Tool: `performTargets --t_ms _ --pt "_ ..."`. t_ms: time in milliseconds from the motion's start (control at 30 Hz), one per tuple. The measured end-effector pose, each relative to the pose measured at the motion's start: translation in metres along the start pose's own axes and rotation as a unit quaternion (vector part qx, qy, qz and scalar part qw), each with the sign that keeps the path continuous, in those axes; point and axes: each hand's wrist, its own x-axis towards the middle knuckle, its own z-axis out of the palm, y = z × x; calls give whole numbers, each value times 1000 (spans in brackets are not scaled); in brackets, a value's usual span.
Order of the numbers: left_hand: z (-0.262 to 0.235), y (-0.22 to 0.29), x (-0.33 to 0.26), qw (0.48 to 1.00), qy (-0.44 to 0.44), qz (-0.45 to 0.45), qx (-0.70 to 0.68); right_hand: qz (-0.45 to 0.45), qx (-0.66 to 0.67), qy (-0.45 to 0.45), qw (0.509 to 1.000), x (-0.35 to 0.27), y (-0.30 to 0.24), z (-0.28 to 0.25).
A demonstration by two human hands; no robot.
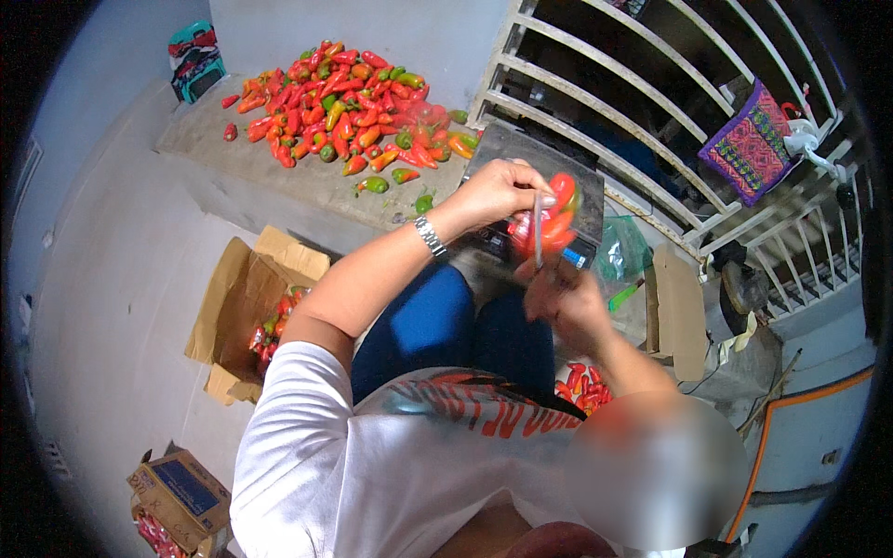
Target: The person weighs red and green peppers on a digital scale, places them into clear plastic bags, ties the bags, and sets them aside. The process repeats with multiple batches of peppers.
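My left hand [510,191], a metal-banded watch [431,237] on its wrist, is closed with fingertips pinched at the top of a clear plastic bag of red peppers [558,223]. From those fingertips a narrow pale strip [538,232] runs down across the bag toward my right hand [566,296]. Motion smears the right hand just below the bag, so its fingers and any hold are unclear. Under the bag is a dark flat-topped scale [581,181] with a small blue display [576,257], partly hidden by my hands.
Loose red and green peppers [339,112] are heaped on a concrete ledge [209,130]. An open cardboard box [216,316] at left holds bagged peppers; another box [181,498] stands lower left. Right are a green plastic bag [621,246], a cardboard box [676,312] and white railings [633,102].
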Motion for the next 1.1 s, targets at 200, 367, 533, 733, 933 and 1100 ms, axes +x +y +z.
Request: performTargets --t_ms 200,367,533,733,933,1100 --pt "4 15 -12 964 -149 -11 -220 48 166 -255 951 33 85 -51" --pt "-6 -26 -29 983 -113 -25 140 3 -163 -41 986 80 56 -100" --pt "-3 -62 -15 942 58 -232 -234 -32 -143 5 989 84 41 -97" --pt "-2 -36 -18 817 -100 -90 -561 1 7 -105 994 52 71 -43" --pt "-9 -43 -33 996 -39 -72 29 59 -17 28 998 83 65 -83" --pt "0 -44 -17 969 95 -154 -170 -27 16 78 996 70 45 -44"
